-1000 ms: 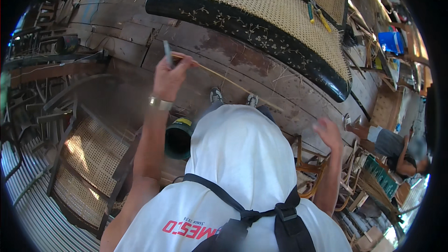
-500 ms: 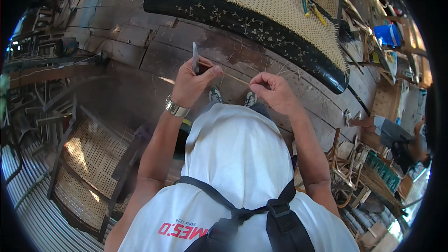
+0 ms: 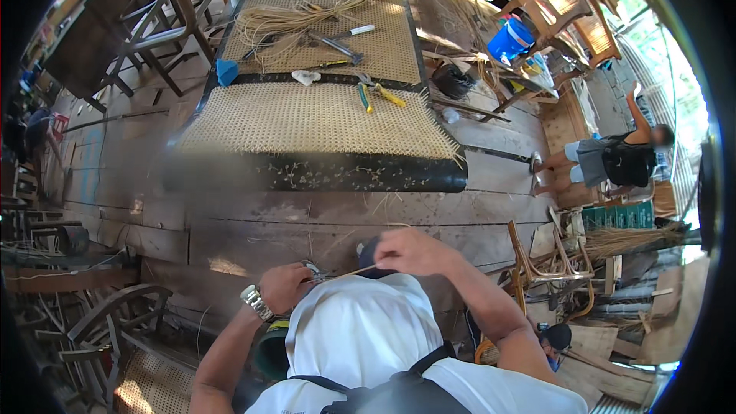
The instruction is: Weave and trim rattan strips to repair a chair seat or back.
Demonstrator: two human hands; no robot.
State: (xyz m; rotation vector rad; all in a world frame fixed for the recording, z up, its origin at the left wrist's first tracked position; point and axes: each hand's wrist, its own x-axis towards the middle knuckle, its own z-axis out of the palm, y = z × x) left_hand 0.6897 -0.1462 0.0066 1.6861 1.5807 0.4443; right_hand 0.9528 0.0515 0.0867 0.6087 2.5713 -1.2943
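My left hand [image 3: 285, 287], with a metal-band watch at the wrist, is closed low in front of my white shirt. A thin cane strand [image 3: 354, 271] runs from it to my right hand [image 3: 414, 251], whose fingers pinch the other end. The left fingertips are partly hidden, and the blade seen there earlier cannot be made out clearly. Beyond my hands lies a long black-framed piece with woven cane [image 3: 307, 119] and a floral pattern along its near edge. On it rest pliers [image 3: 366, 98] with green and yellow handles, a hammer [image 3: 337, 47] and a loose cane coil [image 3: 307, 8].
Wooden chairs [image 3: 165, 27] stand at the far left, with more frames [image 3: 115, 314] at the near left. A blue bucket [image 3: 511, 40] sits at the far right. Another person [image 3: 613, 159] stands on the right, above a curved chair frame [image 3: 552, 268]. Wooden floorboards [image 3: 253, 218] run between.
The view has tilted up, showing more of the cane-covered piece and its tools. My hands are nearer my body, and my right hand has drawn closer in. The strand stays between them.
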